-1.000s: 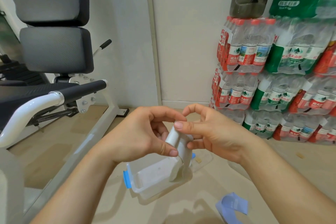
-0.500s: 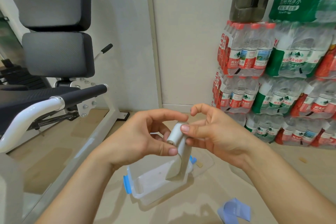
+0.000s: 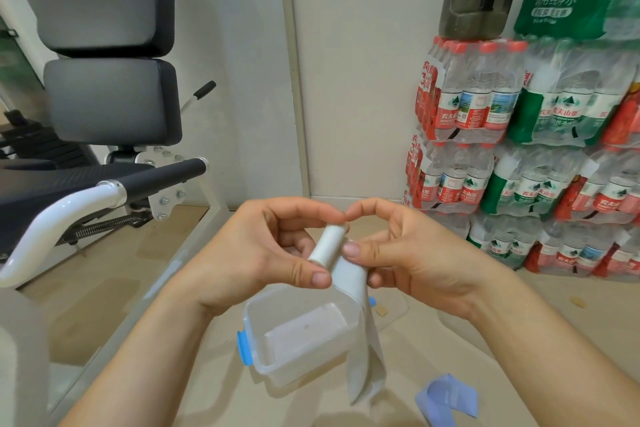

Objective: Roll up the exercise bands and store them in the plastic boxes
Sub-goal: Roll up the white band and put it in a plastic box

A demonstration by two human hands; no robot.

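A pale grey exercise band (image 3: pixel 329 246) is partly rolled into a tight cylinder, and its loose tail hangs down in front of the box. My left hand (image 3: pixel 256 253) pinches the roll between thumb and forefinger. From the other side my right hand (image 3: pixel 408 253) holds it, thumb pressed on the roll. Below them a clear plastic box (image 3: pixel 263 350) with blue clips stands open on the floor. A light blue band (image 3: pixel 446 399) lies loose on the floor at the lower right.
A white-framed exercise machine with black pads (image 3: pixel 110 97) and a padded bar (image 3: pixel 159 177) fills the left. Stacked packs of water bottles (image 3: pixel 519 156) line the right wall. A clear lid (image 3: pixel 391 305) lies behind the box on the beige floor.
The roll has thickened as both hands wound the band, and the hanging tail has grown shorter. The hands rose slightly in view.
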